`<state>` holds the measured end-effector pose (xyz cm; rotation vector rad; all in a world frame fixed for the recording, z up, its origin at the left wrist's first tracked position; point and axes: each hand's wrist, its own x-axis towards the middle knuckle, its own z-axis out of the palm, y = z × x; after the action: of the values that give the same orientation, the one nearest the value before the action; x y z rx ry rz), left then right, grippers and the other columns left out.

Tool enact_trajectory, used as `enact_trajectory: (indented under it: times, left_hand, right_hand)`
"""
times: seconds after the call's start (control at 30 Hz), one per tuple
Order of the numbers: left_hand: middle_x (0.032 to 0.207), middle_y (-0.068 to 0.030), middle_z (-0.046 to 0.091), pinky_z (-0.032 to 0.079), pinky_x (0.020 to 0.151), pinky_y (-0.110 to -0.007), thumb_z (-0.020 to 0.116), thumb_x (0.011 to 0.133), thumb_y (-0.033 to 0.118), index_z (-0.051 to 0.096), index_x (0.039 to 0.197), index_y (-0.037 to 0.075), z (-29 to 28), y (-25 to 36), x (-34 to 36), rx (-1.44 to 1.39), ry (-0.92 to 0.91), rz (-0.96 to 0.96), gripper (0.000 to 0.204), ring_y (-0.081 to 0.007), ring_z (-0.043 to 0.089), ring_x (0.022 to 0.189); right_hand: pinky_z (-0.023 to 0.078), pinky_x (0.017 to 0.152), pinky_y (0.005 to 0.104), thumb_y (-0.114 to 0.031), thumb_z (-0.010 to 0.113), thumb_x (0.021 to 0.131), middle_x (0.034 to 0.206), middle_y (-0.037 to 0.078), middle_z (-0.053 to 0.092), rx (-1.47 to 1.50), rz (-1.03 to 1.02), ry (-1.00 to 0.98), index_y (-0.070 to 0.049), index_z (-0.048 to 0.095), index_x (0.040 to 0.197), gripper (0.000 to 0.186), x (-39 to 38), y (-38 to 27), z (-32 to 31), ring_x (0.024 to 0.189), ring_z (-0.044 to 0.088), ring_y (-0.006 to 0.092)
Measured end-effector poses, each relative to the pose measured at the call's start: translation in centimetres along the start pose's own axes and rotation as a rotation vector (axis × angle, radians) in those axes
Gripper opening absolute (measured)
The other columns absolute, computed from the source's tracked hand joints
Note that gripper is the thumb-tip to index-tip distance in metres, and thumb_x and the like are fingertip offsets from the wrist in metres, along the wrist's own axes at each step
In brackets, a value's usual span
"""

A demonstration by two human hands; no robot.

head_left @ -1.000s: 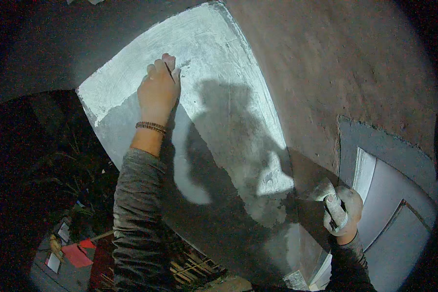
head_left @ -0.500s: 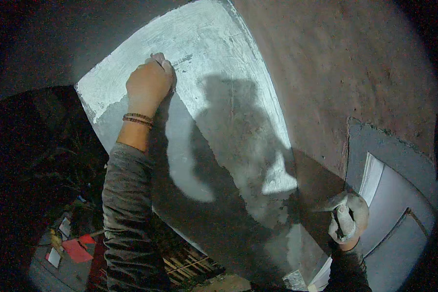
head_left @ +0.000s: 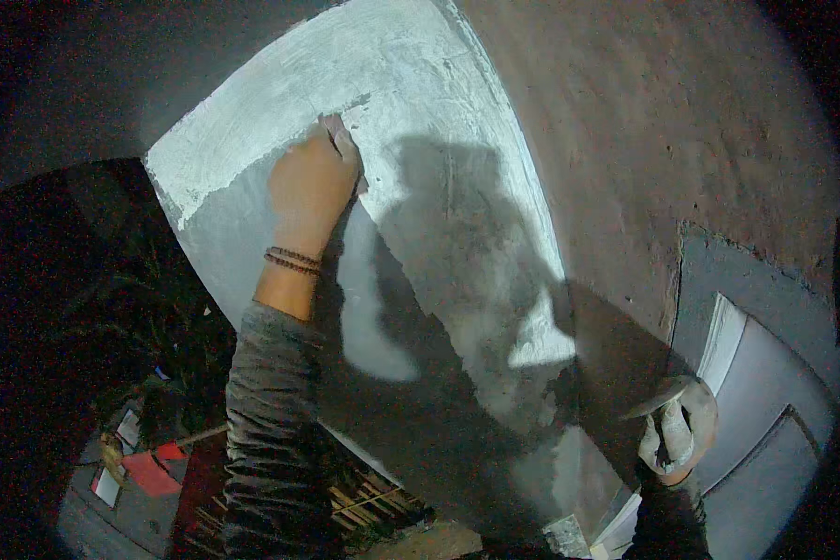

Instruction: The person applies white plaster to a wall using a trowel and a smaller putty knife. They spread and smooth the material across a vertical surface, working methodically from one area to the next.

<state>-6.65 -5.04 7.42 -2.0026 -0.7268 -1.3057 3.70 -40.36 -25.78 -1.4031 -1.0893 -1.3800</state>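
Observation:
My left hand (head_left: 315, 182) is closed and pressed against a panel, where white coating (head_left: 280, 98) meets bare grey surface (head_left: 229, 229). A thin, flat, pinkish piece (head_left: 331, 122) shows at its fingertips; the fingers hide most of it, so I cannot tell its kind. Lower right, my right hand (head_left: 698, 420), smeared with white paste, is closed around a trowel-like tool (head_left: 655, 405) with a thin, slightly curved edge. The handle is partly hidden by pale, paste-covered fingers. My head and arms throw a dark shadow over the panel's middle.
A brown wall (head_left: 644, 121) rises to the right, with a grey-framed pale door (head_left: 765, 401) below it. Bamboo-like slats (head_left: 369, 499) lie beneath the panel. Red sheets (head_left: 154, 473) and dark foliage (head_left: 163, 308) are at lower left.
My left hand has slid right and slightly down along the panel, still closed. My right hand has shifted a little to the right, and its tool's edge shows more plainly.

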Motion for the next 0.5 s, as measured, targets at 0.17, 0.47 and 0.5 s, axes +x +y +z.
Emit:
enact_trajectory:
  times: [0.17,0.47,0.5]
  left_hand:
    - [0.089,-0.0252,0.073,0.057,0.079,-0.056,0.043,0.105,0.039,0.07,0.101,0.003,-0.7,0.4,3.7,0.008,0.193,-0.035,0.045,-0.0441,0.072,0.085]
    - [0.091,-0.0199,0.075,0.059,0.075,-0.052,0.051,0.102,0.035,0.07,0.119,0.015,-1.9,1.7,1.7,0.043,0.226,0.066,0.032,-0.04,0.074,0.084]
    - [0.092,-0.0198,0.075,0.059,0.075,-0.052,0.052,0.101,0.035,0.07,0.119,0.014,-2.1,1.2,3.1,0.074,0.247,0.004,0.032,-0.04,0.074,0.085]
  right_hand:
    - [0.05,0.063,0.0405,-0.011,0.074,0.087,0.099,0.012,0.067,0.007,0.062,0.017,-0.02,0.066,0.124,0.039,-0.6,0.1,-0.1,0.078,0.065,0.0305]
    - [0.052,0.067,0.0413,-0.019,0.074,0.088,0.102,0.014,0.069,-0.036,0.007,-0.045,-0.018,0.066,0.122,0.035,-1.2,0.6,-0.6,0.077,0.066,0.0321]
    - [0.053,0.067,0.042,-0.018,0.074,0.087,0.102,0.014,0.068,0.068,0.054,-0.005,-0.018,0.066,0.123,0.036,-1.2,0.7,-0.5,0.077,0.066,0.0323]
